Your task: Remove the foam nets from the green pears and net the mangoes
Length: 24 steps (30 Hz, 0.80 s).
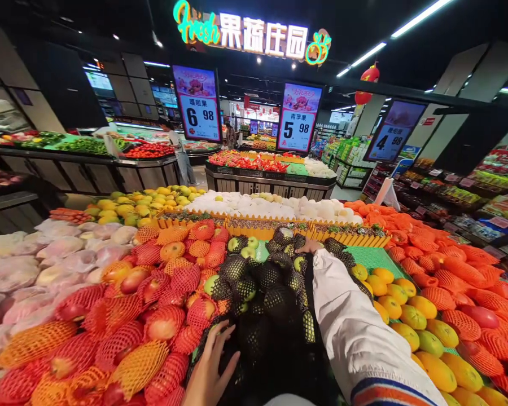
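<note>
My left hand hovers low over the near edge of the pile, fingers spread and holding nothing. Beside it lie green apples in black foam nets, heaped in the middle of the display. My right arm, in a white sleeve, stretches to the back of this heap. There my right hand is at a black-netted apple; its fingers are mostly hidden, so I cannot tell whether it grips. A few bare green apples show near the back.
Red apples in red and orange nets fill the left side. Orange citrus fruits lie right of my sleeve, with red-netted fruit beyond. A low yellow fence runs behind the apples. Price screens hang above. A person stands farther back.
</note>
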Available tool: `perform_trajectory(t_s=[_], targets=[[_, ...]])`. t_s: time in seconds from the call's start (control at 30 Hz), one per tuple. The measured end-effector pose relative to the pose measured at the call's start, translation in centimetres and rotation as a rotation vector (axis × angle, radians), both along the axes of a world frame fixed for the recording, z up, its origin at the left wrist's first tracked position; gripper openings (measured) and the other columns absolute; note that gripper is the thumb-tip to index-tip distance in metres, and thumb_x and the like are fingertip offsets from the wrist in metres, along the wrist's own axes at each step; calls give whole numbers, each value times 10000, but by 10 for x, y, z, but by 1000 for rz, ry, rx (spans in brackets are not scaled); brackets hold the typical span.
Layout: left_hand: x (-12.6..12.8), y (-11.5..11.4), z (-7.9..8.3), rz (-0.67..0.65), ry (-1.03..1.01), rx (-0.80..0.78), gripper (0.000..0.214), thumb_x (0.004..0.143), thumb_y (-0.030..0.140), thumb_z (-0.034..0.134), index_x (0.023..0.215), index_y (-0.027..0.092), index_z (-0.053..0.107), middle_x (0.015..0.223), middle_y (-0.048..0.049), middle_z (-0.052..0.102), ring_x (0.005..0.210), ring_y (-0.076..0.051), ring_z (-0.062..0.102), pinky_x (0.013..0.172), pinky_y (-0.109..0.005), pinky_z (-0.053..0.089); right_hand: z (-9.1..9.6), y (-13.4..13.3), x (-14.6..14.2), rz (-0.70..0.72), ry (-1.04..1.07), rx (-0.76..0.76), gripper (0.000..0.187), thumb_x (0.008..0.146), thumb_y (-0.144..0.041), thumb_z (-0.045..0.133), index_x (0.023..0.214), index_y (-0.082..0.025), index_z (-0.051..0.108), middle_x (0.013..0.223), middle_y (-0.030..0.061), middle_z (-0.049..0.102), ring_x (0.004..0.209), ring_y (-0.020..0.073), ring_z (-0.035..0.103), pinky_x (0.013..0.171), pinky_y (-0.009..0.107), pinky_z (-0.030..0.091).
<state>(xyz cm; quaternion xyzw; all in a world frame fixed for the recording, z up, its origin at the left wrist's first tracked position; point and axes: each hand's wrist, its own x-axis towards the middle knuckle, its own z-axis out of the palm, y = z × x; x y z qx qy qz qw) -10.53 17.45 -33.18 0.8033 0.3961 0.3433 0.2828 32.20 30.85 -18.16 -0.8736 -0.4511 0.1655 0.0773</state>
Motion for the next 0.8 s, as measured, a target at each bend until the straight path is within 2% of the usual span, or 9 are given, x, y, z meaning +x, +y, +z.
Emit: perform_trajectory(t_s=[0.07, 0.1, 0.17, 0.27, 0.33, 0.4, 0.5, 0.67, 0.8], targets=[[0, -2, 8, 22, 26, 37, 395, 993, 345, 543, 1385, 296, 530, 1466, -120, 531, 1204, -300, 696, 961, -460, 646, 12, -3, -11, 47, -33, 7, 1070, 818, -491, 821, 1621, -89, 240, 1655, 326, 221, 1511, 458, 309, 1202, 581, 282], [0, -3, 13, 26, 45, 56, 397, 992, 355, 547, 1384, 294, 529, 1472, -120, 526, 1219, -307, 686, 962, -469, 645, 18, -9, -19, 86, -46, 22, 1093, 837, -503, 798, 1639, -94, 178, 1680, 311, 163, 1547, 447, 231, 1232, 548, 238], [-2, -9, 26, 6, 87, 91, 405, 1003, 357, 529, 1400, 277, 511, 1484, -126, 511, 1258, -304, 662, 994, -475, 627, 25, -33, -40, 249, -49, 83, 991, 908, -504, 708, 1647, -121, 172, 1703, 238, 180, 1578, 386, 180, 1268, 479, 191], [-5, -22, 44, -37, 169, 122, 366, 1017, 357, 510, 1362, 237, 530, 1465, -134, 538, 1327, -307, 609, 1088, -496, 559, 24, -96, -78, 623, 49, 171, 799, 978, -462, 598, 1625, -125, 272, 1670, 164, 334, 1535, 295, 327, 1270, 388, 226], [-9, -34, 51, -50, 220, 100, 295, 1024, 369, 500, 1270, 221, 569, 1389, -128, 602, 1262, -298, 649, 1072, -488, 562, 18, -146, -101, 779, 119, 81, 760, 938, -430, 655, 1592, -164, 375, 1621, 120, 439, 1465, 265, 455, 1234, 346, 316], [-15, -51, 52, -43, 260, 62, 247, 1036, 375, 474, 1189, 213, 581, 1292, -117, 655, 1164, -283, 692, 1011, -465, 588, 10, -191, -120, 858, 183, -87, 787, 844, -435, 756, 1530, -156, 489, 1519, 141, 563, 1364, 318, 571, 1171, 408, 426], [-25, -83, 45, -18, 322, 18, 248, 1055, 380, 427, 1140, 205, 581, 1205, -110, 683, 1081, -274, 707, 939, -440, 600, 0, -232, -141, 908, 288, -263, 757, 870, -453, 720, 1536, -181, 485, 1504, 130, 579, 1369, 332, 572, 1160, 452, 446], [-46, -140, 30, 29, 457, -98, 292, 1064, 360, 392, 1142, 192, 618, 1143, -113, 699, 1045, -271, 708, 937, -420, 584, -11, -245, -165, 1015, 195, -303, 687, 917, -400, 661, 1537, -162, 482, 1504, 153, 574, 1388, 348, 549, 1173, 492, 423], [-67, -184, 24, 156, 632, -360, 279, 1027, 341, 455, 1165, 189, 643, 1178, -133, 709, 1078, -296, 707, 994, -431, 556, -42, -240, -184, 1107, 65, -173, 631, 955, -382, 577, 1509, -89, 504, 1432, 199, 624, 1325, 385, 590, 1116, 547, 473]])
